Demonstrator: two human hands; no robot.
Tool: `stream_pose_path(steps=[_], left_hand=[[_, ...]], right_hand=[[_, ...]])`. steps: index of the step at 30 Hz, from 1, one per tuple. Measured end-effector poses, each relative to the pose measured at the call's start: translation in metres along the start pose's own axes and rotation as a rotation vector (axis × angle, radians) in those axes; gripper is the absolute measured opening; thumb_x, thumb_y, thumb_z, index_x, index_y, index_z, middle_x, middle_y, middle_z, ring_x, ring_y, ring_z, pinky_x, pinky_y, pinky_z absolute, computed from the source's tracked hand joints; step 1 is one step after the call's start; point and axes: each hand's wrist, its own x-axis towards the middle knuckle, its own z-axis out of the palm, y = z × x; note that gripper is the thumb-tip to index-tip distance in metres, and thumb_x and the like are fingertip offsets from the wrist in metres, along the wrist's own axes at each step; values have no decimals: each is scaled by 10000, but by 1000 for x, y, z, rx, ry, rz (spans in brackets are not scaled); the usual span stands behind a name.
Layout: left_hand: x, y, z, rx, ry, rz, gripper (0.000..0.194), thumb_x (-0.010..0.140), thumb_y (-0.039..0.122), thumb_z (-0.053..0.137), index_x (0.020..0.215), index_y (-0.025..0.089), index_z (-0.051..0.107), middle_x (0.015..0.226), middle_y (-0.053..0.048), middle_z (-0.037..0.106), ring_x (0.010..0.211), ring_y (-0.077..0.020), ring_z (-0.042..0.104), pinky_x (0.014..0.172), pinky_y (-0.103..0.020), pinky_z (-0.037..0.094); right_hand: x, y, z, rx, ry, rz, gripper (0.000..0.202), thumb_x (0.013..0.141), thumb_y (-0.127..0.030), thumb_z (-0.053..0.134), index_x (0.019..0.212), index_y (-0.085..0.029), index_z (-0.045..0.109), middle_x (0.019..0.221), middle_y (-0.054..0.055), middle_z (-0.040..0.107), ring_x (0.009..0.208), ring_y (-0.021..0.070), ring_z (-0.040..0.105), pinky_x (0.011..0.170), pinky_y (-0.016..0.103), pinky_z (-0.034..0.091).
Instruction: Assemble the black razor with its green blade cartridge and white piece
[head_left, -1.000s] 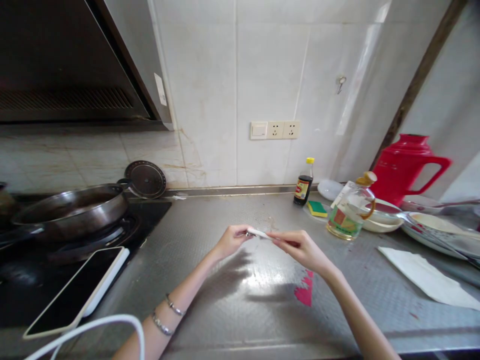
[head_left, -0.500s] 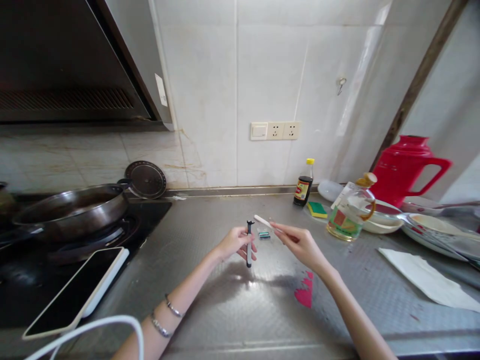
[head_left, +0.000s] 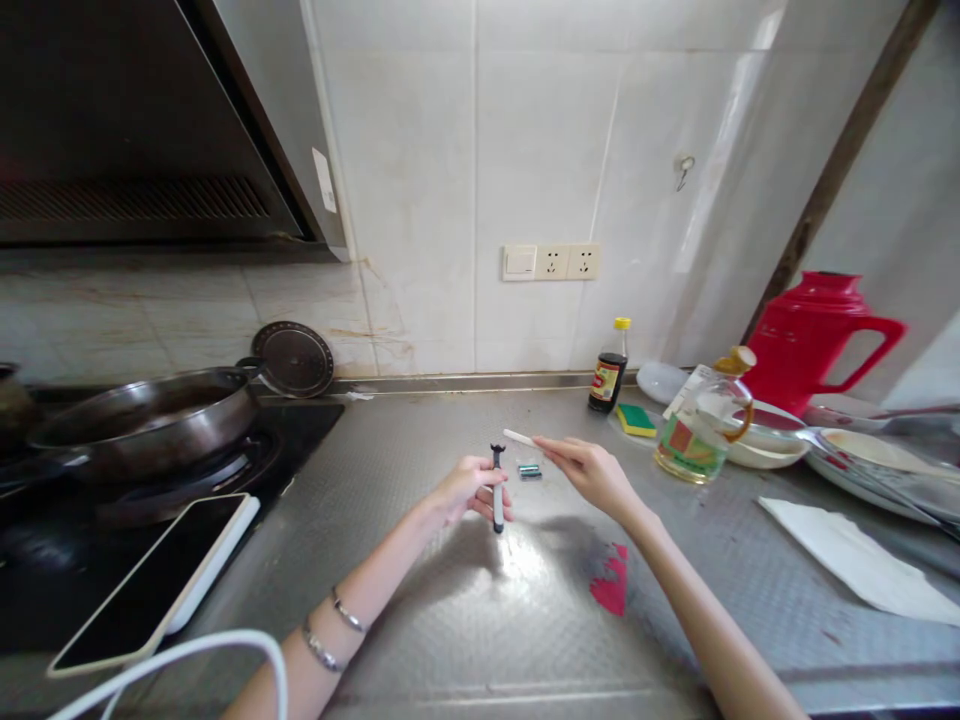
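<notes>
My left hand is closed round a slim grey-and-black handle, held upright above the counter. Its black top end is forked; the exact kind cannot be made out. Between the fingertips of my right hand is a thin white strip, pointing left and lying nearly level, just above and to the right of the handle's top. Small green-and-dark cylinders, apparently batteries, rest on the counter between the two hands. The handle and strip do not touch.
On the left are a stove with a steel pan and a phone with a white cable. To the right stand a sauce bottle, a sponge, an oil jug, dishes and a red thermos. A white cloth lies nearer.
The white strip has tilted closer to level and shifted slightly left with my right hand. More of that hand's back now shows. My left hand and the handle have barely moved.
</notes>
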Motion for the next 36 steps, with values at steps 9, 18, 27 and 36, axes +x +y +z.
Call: stream_pose_path(steps=[9,18,27,36], left_hand=[[1,3,1,-102,84,-107,150,767,252,548,812,115,507,612,-72,650,545,-196,652,474,-249,470],[2,3,0,-159,146,-142,118,802,214,501,772,105,534,589,-69,646,524,-180,641,487,-249,464],[4,1,-1,-154,155,-134,100,797,204,502,773,109,521,603,-80,648,530,-194,645,483,-259,463],[4,0,-2,-143,148,-126,141,777,248,557,778,110,529,604,-75,654,538,-195,646,489,-261,463]], right_hand=[[20,8,9,131,-166,-139,350,868,-396,452,1107,-224,641,875,67,704,652,148,594,613,227,418],[37,14,21,12,-105,-156,309,885,-382,438,1083,-278,651,730,34,670,606,126,561,610,220,362],[27,17,38,23,-62,-84,345,888,-411,411,1096,-264,644,726,42,658,619,135,563,624,231,381],[23,21,36,108,-78,-51,367,875,-431,419,1097,-247,646,747,45,674,626,140,565,638,238,410]])
